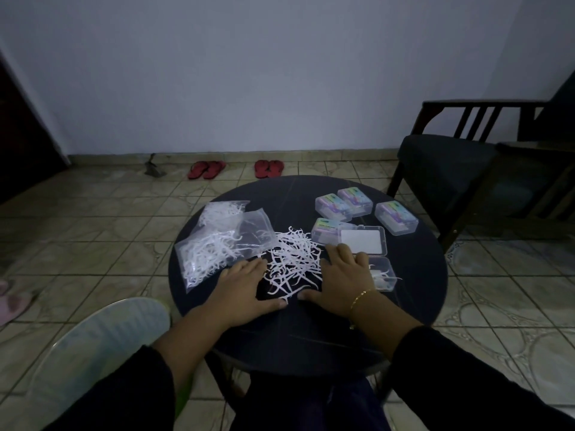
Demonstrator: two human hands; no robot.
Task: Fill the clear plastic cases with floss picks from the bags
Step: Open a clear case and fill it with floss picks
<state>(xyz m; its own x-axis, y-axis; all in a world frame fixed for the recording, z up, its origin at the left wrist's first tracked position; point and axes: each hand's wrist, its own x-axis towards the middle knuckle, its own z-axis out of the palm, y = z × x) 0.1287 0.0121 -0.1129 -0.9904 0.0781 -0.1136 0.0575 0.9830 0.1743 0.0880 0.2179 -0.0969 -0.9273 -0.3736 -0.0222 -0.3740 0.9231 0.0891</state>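
- A loose heap of white plastic floss picks (292,259) lies near the middle of the round dark table (311,337); everything below is placed from that heap.
- The left hand (245,290) rests flat on the table at the heap's left edge, fingers straight and spread, holding nothing.
- The right hand (340,281) lies flat at the heap's right edge, fingers straight, thumb reaching toward the left thumb; both hands flank the heap as if to gather it.
- Left of the heap lie two clear plastic bags (217,244), both holding picks still.
- Just right of the heap sits an open clear plastic case (362,241), its flap laid back; nearer, partly under the right hand, a second clear case (382,273) holds a few picks.
- Beyond and right of the heap stand three closed clear cases with coloured labels (367,205), which look filled, though the dim light leaves that unsure.
- Judged from this, filling is partway done: loose and bagged picks remain.
- The right hand hides much of the nearer case.
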